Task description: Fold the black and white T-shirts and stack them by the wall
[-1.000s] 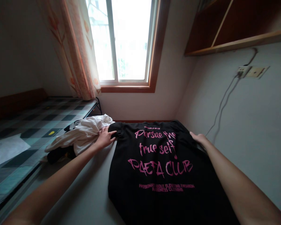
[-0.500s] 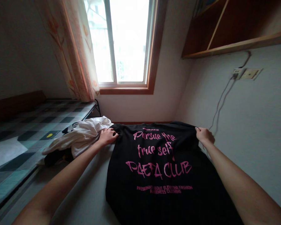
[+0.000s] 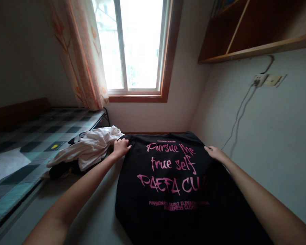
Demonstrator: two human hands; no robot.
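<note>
A black T-shirt point(image 3: 165, 190) with pink lettering lies spread over a white tabletop point(image 3: 97, 211), its lower part running out of view at the bottom. At its upper left edge, my left hand point(image 3: 121, 147) has its fingers curled onto the fabric. My right hand point(image 3: 215, 153) pinches the right edge near the shoulder, thumb toward the lettering. Cloth on that side is turned inward and partly covers the ends of the lower pink lines. Just left of my left hand sits a crumpled white garment point(image 3: 91, 146) with dark cloth under it.
On the left stands a bed with a checked mat point(image 3: 28, 136), a sheet of paper point(image 3: 7, 163) on it. A curtain point(image 3: 79, 54) hangs beside the window point(image 3: 140, 44). At upper right is a wooden shelf point(image 3: 257, 49); below it, a cord runs from a wall socket point(image 3: 260, 80).
My right hand has moved left and slightly down, drawing the shirt's right edge inward over some lettering. My left hand has shifted slightly right.
</note>
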